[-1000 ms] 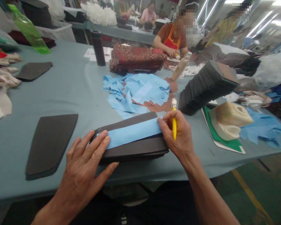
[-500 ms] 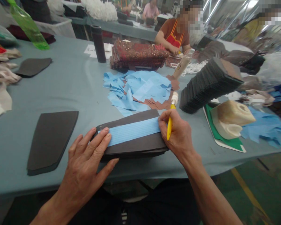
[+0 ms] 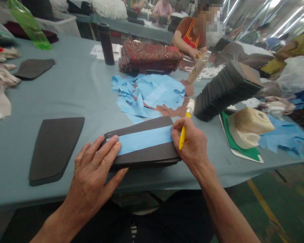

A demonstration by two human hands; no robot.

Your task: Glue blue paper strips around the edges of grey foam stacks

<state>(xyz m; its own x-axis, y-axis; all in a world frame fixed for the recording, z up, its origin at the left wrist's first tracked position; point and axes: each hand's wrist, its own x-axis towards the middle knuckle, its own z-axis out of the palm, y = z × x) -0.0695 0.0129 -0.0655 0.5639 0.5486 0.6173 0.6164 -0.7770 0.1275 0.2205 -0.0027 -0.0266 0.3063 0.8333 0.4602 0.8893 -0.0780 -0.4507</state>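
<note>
A blue ribbed strip [image 3: 144,139] lies lengthwise across the top of a stack of dark panels [image 3: 147,156] at the table's front edge. My left hand [image 3: 96,165] rests with its fingers stretched out over the strip's left end, thumb against the stack's near side. At the strip's right end, my right hand [image 3: 192,141] has its fingertips on the strip and the panel edge. It also grips a yellow-handled brush [image 3: 182,135], whose whitish bristles point up and away from me. Loose blue strips [image 3: 162,91] lie piled beyond the stack, over brown pieces [image 3: 172,110].
Dark panels [image 3: 55,148] lie on the left. A tall leaning stack of dark pieces [image 3: 225,91] stands right, near a cut-open container [image 3: 248,126] on a green board [image 3: 231,141]. Farther back are a dark flask [image 3: 106,44], patterned red material [image 3: 149,55] and a co-worker [image 3: 190,37].
The view has shifted slightly. Both hands stay at the two ends of the blue strip, and the brush has tilted a little in my right hand.
</note>
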